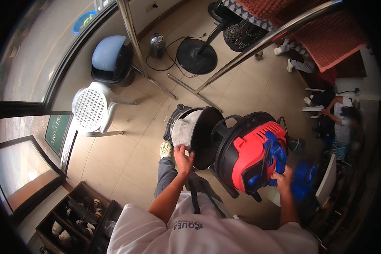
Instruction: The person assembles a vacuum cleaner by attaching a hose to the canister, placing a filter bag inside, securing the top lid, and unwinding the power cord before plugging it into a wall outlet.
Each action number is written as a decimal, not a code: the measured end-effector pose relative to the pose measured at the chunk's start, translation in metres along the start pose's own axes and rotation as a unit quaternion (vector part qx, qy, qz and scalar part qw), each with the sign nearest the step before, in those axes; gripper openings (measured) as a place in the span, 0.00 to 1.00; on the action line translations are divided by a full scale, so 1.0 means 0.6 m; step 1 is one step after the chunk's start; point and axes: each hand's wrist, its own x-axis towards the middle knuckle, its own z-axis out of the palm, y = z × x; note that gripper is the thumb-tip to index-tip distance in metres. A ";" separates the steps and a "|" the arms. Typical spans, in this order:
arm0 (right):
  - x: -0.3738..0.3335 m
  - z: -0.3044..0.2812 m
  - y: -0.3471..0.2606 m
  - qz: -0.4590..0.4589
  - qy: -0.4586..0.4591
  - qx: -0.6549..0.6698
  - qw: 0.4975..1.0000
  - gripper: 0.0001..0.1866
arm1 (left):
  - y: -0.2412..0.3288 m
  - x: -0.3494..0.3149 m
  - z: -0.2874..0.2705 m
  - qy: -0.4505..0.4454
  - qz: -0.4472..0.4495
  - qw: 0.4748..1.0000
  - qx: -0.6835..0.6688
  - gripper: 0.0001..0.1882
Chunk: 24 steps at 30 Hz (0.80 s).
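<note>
My right hand (282, 178) is closed around the blue handle (277, 152) of a red and black vacuum cleaner head (249, 156). The head hangs tilted, lifted off its tank. Just left of it, the vacuum tank (205, 137) leans with its dark mouth toward the head; its side (187, 129) looks pale grey. My left hand (183, 160) grips the near edge of the tank with bent fingers, some of them hidden. Small casters show on the tank's base, beside a wire latch.
A white plastic chair (89, 109) and a blue-lidded bin (109, 57) stand left. Ahead are metal rack legs (228, 63), a round black stand base (197, 56) and a loose cable. A shoe rack (74, 216) sits lower left. At right, a person (340, 114) sits near blue containers (302, 180).
</note>
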 end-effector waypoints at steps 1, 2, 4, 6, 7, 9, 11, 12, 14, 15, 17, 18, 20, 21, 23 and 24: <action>-0.006 -0.010 -0.002 0.001 0.002 0.010 1.000 0.07 | 0.002 0.002 -0.006 -0.005 -0.010 1.000 -0.001 0.11; -0.012 -0.021 -0.003 0.002 0.005 0.019 1.000 0.07 | 0.004 0.004 -0.007 -0.011 -0.021 1.000 -0.001 0.11; -0.019 -0.037 0.008 -0.003 -0.001 0.023 1.000 0.07 | 0.028 0.004 -0.011 -0.028 -0.025 0.999 -0.015 0.11; -0.026 -0.047 0.011 -0.010 -0.008 0.031 0.999 0.07 | 0.056 0.000 -0.017 -0.074 -0.061 0.995 -0.014 0.11; -0.028 -0.046 0.007 -0.014 -0.011 0.038 0.999 0.07 | 0.061 -0.004 -0.013 -0.072 -0.029 0.997 -0.011 0.11; -0.034 -0.049 0.010 -0.019 -0.013 0.059 0.998 0.07 | 0.089 -0.013 -0.010 -0.095 -0.012 0.995 -0.040 0.11; -0.043 -0.052 0.019 -0.019 -0.007 0.089 0.996 0.07 | 0.125 -0.020 -0.012 -0.104 0.016 0.993 -0.050 0.11; -0.048 -0.057 0.027 -0.023 0.007 0.097 0.995 0.07 | 0.143 -0.021 -0.018 -0.099 0.023 0.993 -0.058 0.11; -0.056 -0.077 0.047 -0.032 0.031 0.114 0.993 0.08 | 0.175 -0.022 -0.031 -0.087 0.035 0.993 -0.073 0.11; -0.061 -0.088 0.053 -0.024 0.036 0.140 0.989 0.09 | 0.184 -0.016 -0.038 -0.073 0.048 0.995 -0.056 0.10; -0.073 -0.108 0.052 -0.016 0.054 0.166 0.984 0.09 | 0.203 -0.008 -0.060 -0.039 0.055 0.995 -0.077 0.10; -0.080 -0.119 0.054 -0.011 0.066 0.180 0.981 0.08 | 0.213 -0.004 -0.077 -0.027 0.056 0.995 -0.081 0.10; -0.087 -0.141 0.070 -0.018 0.075 0.189 0.979 0.08 | 0.188 0.014 -0.107 -0.025 0.028 0.991 -0.125 0.09; -0.089 -0.151 0.074 -0.011 0.090 0.193 0.977 0.08 | 0.199 0.013 -0.130 -0.025 0.017 0.987 -0.156 0.09; -0.097 -0.165 0.092 0.001 0.111 0.203 0.973 0.08 | 0.215 0.010 -0.191 -0.014 0.008 0.981 -0.192 0.08; -0.101 -0.171 0.096 0.004 0.121 0.200 0.972 0.08 | 0.216 0.009 -0.220 -0.001 0.009 0.980 -0.199 0.08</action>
